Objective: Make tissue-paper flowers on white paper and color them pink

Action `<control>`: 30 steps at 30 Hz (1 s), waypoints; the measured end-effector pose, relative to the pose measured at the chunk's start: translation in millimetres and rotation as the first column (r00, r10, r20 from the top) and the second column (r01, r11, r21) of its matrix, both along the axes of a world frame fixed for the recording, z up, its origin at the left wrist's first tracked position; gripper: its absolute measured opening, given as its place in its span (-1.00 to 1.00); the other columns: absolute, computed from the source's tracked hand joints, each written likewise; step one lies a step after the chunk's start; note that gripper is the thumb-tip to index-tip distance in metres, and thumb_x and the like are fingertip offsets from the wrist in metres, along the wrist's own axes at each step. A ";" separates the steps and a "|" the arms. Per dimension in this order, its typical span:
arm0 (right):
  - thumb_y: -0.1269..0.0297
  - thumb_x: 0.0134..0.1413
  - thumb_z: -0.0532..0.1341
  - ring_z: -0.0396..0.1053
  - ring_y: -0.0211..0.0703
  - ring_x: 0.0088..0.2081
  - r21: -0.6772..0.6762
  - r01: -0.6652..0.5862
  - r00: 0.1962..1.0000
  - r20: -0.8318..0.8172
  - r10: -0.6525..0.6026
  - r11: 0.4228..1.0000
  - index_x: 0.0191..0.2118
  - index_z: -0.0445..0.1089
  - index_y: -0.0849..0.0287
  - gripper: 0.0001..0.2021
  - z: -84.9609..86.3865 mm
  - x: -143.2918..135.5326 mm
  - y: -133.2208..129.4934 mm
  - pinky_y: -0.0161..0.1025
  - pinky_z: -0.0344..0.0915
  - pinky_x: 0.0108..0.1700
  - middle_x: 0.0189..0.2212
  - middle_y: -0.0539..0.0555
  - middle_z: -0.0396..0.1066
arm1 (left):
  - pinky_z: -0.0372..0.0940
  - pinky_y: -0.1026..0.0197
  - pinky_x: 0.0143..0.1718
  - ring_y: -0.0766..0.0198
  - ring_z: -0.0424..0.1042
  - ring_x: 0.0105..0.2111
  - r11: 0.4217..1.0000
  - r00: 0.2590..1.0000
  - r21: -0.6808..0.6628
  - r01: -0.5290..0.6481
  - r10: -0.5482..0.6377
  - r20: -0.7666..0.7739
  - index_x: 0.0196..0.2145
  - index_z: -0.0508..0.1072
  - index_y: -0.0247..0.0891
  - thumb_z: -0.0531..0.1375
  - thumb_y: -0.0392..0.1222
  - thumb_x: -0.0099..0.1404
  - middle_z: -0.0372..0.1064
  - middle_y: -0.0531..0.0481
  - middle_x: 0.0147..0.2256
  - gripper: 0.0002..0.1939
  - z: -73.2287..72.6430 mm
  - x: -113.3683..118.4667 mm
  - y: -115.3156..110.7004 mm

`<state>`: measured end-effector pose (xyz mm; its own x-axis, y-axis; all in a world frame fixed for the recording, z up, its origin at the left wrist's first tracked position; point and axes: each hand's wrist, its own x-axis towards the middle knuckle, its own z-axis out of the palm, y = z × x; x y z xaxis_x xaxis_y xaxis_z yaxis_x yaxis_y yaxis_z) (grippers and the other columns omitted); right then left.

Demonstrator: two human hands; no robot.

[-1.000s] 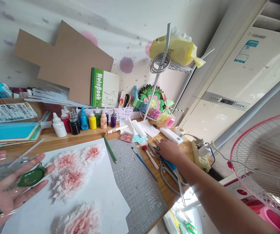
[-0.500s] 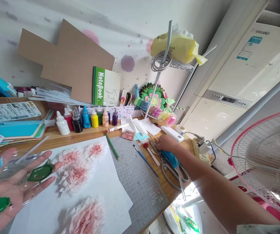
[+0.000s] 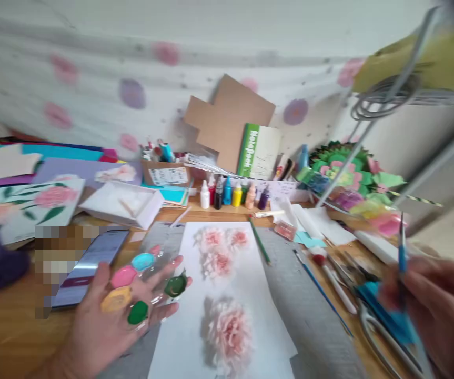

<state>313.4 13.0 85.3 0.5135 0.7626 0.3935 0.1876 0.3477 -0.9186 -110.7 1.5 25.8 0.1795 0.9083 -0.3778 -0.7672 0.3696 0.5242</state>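
My left hand is palm up at the lower left, fingers spread, with a clear palette lying on it; the palette holds blobs of pink, blue, orange and green paint. At the right edge my right hand pinches a slim brush, its dark tip pointing up, blurred by motion. Between the hands, a white sheet bears several pink ruffled flowers, the largest flower nearest me. A green pencil lies along the sheet's right side.
Paint bottles line the back. A blue brush, a makeup brush and scissors lie at the right. A phone, a white box and a flower painting are on the left. A metal rack rises at the right.
The view has swung left. My right hand has come up from the tools near the scissors and now holds a brush upright. My left hand still bears the palette.
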 end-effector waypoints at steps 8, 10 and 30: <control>0.21 0.02 0.31 0.29 -0.30 -0.65 -0.012 -0.357 0.932 0.057 0.357 0.934 -0.08 0.42 -0.01 -0.71 -50.5 -82.1 -3.7 -0.30 0.27 -0.62 -0.40 0.10 0.45 | 0.43 -0.08 -0.18 -0.20 0.43 -0.03 0.972 0.970 -0.075 -0.224 0.215 -0.114 0.04 0.31 -0.38 0.08 0.11 0.30 0.31 -0.46 0.08 -0.46 7.9 -0.5 9.2; 0.19 0.06 0.28 0.29 -0.32 -0.63 -0.034 -0.424 0.897 0.125 0.425 0.905 -0.10 0.45 0.02 -0.75 -45.0 -93.0 3.8 -0.32 0.30 -0.58 -0.38 0.09 0.45 | 0.43 -0.05 -0.22 -0.19 0.44 -0.04 0.964 0.955 -0.030 -0.264 0.257 -0.146 0.01 0.31 -0.30 0.09 0.10 0.30 0.35 -0.39 0.05 -0.53 11.2 -2.6 19.0; 0.08 0.03 0.31 0.41 -0.19 -0.36 0.059 -0.428 0.855 -0.297 0.425 0.902 -0.17 0.51 0.16 -0.70 -50.6 -139.1 75.6 -0.24 0.38 -0.33 -0.35 0.09 0.46 | 0.26 0.31 -0.33 0.28 0.38 -0.32 0.835 0.441 0.381 -0.396 0.538 -0.719 -0.39 0.50 -0.26 0.39 -0.11 -0.13 0.45 0.00 -0.36 -0.69 41.8 -76.9 49.8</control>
<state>174.2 88.6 34.7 0.2283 0.9361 0.2675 -0.2578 0.3231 -0.9106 -187.6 51.3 67.6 -0.5852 0.8109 -0.0021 -0.0625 -0.0425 0.9971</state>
